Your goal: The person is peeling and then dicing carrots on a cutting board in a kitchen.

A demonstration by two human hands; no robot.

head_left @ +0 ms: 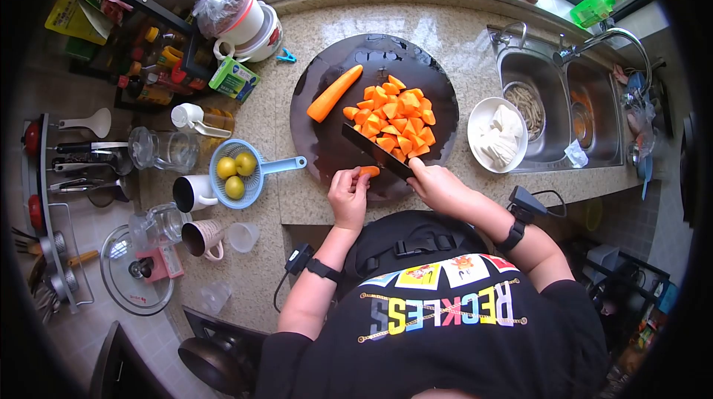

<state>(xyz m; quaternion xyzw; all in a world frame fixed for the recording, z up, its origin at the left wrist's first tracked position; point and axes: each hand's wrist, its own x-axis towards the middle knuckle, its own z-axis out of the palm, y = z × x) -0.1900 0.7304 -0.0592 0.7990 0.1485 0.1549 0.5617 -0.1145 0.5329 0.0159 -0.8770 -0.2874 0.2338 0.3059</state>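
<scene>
My right hand (438,185) grips the handle of a dark-bladed kitchen knife (371,148), its blade slanting up and left over a round dark cutting board (319,145). Just left of the blade, my left hand (349,193) pinches a small carrot end (369,171) near the board's front edge. A heap of carrot chunks (401,113) lies beyond the knife, some right against the blade. One long peeled carrot (334,93) rests whole on the board's left side.
Right of the board stands a white bowl of white pieces (496,139), beside a double sink (549,165). On the left sit a blue strainer (256,182) with yellow-green fruits, mugs (197,193), a glass jar (167,148) and a glass lid (119,273).
</scene>
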